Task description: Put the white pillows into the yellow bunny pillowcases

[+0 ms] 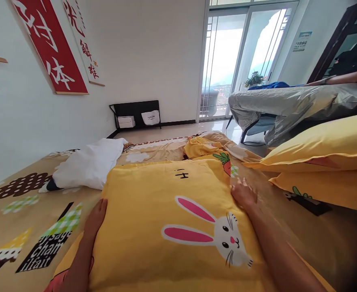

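A yellow pillow (142, 211) lies flat before me on the patterned bed sheet, printed with a white rabbit with pink ears, a carrot and the word "Hi". My left hand (97, 215) rests along the pillow's left side, its fingers stretched out against the cloth; the thumb is hidden. At the right side, my right hand (244, 192) touches the pillow's edge with the thumb side, while its fingers are spread outward over the sheet. Neither hand is visibly closed around the cloth.
A white pillow (89, 164) lies at the left, and a crumpled yellow cloth (201, 147) lies beyond. More yellow pillows (324, 142) are stacked at the right. Behind them, another person's arm (349, 77) rests on a table covered in grey sheeting (288, 99).
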The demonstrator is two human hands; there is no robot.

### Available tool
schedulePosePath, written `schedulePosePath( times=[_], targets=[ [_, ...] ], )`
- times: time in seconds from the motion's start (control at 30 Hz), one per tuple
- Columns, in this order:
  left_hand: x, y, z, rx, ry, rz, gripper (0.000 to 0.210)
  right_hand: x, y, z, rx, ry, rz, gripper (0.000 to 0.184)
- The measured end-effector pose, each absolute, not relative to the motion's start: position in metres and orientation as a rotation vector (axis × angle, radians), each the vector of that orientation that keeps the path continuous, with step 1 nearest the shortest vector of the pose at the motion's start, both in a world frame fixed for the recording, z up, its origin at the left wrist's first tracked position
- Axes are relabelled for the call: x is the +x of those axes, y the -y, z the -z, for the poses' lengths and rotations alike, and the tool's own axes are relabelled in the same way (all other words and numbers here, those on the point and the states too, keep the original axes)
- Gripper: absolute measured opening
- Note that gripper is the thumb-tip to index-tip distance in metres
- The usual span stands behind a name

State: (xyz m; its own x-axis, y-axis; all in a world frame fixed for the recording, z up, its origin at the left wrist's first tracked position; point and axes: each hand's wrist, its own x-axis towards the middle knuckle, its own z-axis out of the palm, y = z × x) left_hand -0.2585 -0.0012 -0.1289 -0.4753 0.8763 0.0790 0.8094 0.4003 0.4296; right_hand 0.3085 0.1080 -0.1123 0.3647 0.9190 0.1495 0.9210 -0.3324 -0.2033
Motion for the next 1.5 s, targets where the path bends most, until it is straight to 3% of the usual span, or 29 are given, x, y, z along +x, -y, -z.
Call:
schedulePosePath(
  times=[0.1,0.23,0.37,0.5,0.6,0.67,0.8,1.0,1.17,1.3,1.4,1.5],
  targets=[
    [-0.248,0.005,0.119,1.359,-2.550,-0.632,0.065,0.265,-0.113,0.042,-2.054,1.728,0.324,0.053],
    [-0.246,0.008,0.119,1.274,-2.487,-0.630,0.067,0.149,-0.124,-0.009,-1.539,2.234,0.167,0.055],
    [-0.260,0.017,0.117,1.422,-2.517,-0.610,0.059,0.052,-0.128,0.046,-1.468,2.506,-0.213,0.064],
    [-0.233,-0.001,0.055,1.793,-2.696,-0.600,0.053,0.038,-0.133,0.101,-1.438,2.464,-0.233,0.066],
    [-0.167,-0.052,-0.003,2.391,-2.145,-0.485,0.056,0.050,-0.135,0.101,-1.424,2.450,-0.242,0.066],
    [-0.121,-0.097,-0.017,2.466,-1.918,-0.349,0.055,0.057,-0.134,0.096,-1.427,2.440,-0.230,0.062],
    [-0.085,-0.166,0.029,2.254,-1.938,-0.197,0.041,0.079,-0.138,0.095,-1.471,2.412,-0.170,0.053],
    [-0.170,-0.177,0.111,1.961,-2.103,-0.226,0.048,0.152,-0.187,0.105,-1.794,2.428,-0.273,0.050],
    [-0.253,-0.165,0.131,1.727,-2.306,-0.357,0.053,0.224,-0.221,0.130,-1.882,2.406,-0.411,0.054],
    [-0.288,-0.166,0.147,1.546,-2.395,-0.567,0.057,0.271,-0.239,0.160,-1.981,2.287,-0.324,0.054],
    [-0.299,-0.174,0.151,1.364,-2.440,-0.749,0.062,0.299,-0.250,0.175,-2.141,1.958,-0.247,0.053],
    [-0.304,-0.180,0.146,1.168,-2.391,-0.919,0.062,0.324,-0.257,0.176,-2.337,1.515,-0.143,0.067]
  ],
)
